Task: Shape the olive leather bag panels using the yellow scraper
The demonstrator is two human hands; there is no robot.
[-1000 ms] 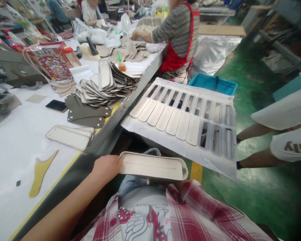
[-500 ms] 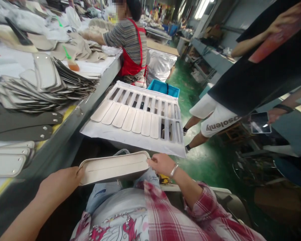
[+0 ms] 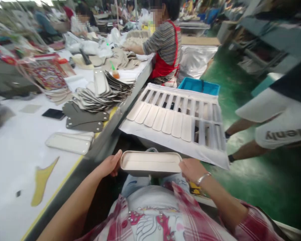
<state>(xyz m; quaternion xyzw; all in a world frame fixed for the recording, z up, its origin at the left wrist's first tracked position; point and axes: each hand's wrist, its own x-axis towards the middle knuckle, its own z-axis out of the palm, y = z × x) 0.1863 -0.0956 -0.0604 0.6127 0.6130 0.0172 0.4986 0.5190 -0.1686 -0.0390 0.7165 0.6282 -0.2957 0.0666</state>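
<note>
In front of my lap is a long, pale cream piece (image 3: 150,161) with rounded corners, a raised rim and a dark outer side, like a shallow tray. A thin line runs along its inner face. My left hand (image 3: 110,164) grips its left end, thumb on top and fingers partly hidden behind. At the opposite end, my right hand (image 3: 192,170), with a bracelet at the wrist, is closed on the corner. Just beyond stands a white slotted rack (image 3: 175,144), where several cream rounded strips (image 3: 157,118) lie side by side.
To the left, a white table (image 3: 12,160) bears stacked rounded panels (image 3: 97,97), grey panels (image 3: 86,117), a phone (image 3: 53,114) and a yellowish cut piece (image 3: 43,182). A co-worker in a red apron (image 3: 163,68) sits ahead near a blue bin (image 3: 199,86). Another person's legs (image 3: 256,124) stand right.
My view has swung left, bringing more of the table into sight. Both hands keep hold of the cream piece, which is now more level, its dark side facing me.
</note>
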